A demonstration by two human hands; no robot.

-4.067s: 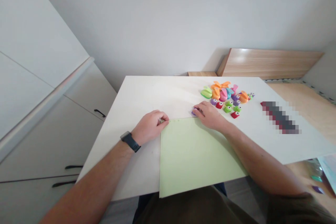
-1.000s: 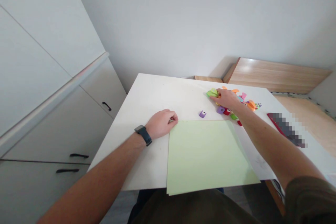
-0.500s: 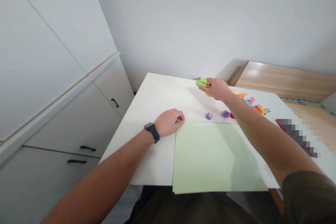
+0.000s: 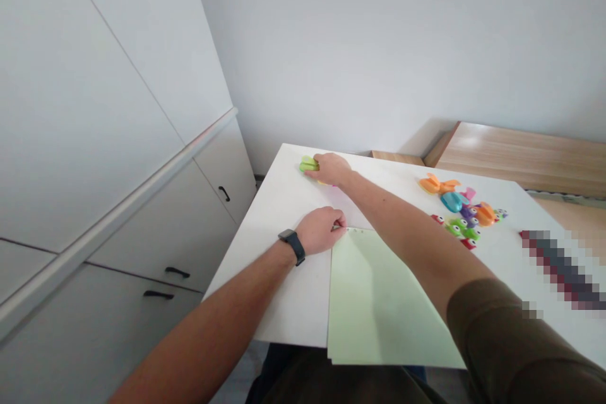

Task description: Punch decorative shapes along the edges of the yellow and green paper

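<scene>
My right hand (image 4: 331,168) is stretched across the table's far left part. Its fingers are closed around a lime-green plastic toy piece (image 4: 307,164) with lobes; bits of yellow and pink show under the hand. Beside the upper left corner of a pale green paper sheet (image 4: 369,297) rests my left hand (image 4: 322,230), its thumb and fingertips pinched together. Whatever may be between them is hidden. Tiny green specks (image 4: 355,231) lie along the paper's top edge. My right forearm covers part of the sheet.
The white table (image 4: 284,303) carries several colourful toy pieces at right: orange ones (image 4: 430,183), a blue one (image 4: 453,201), green eyed ones (image 4: 457,226). A blurred dark red and grey object (image 4: 563,268) lies further right. White cabinets (image 4: 142,214) stand left, a wooden board (image 4: 511,145) behind.
My right hand has moved left across the table with the green toy piece. The camera view has turned slightly, uncovering toys at right. My left hand stays by the paper's corner.
</scene>
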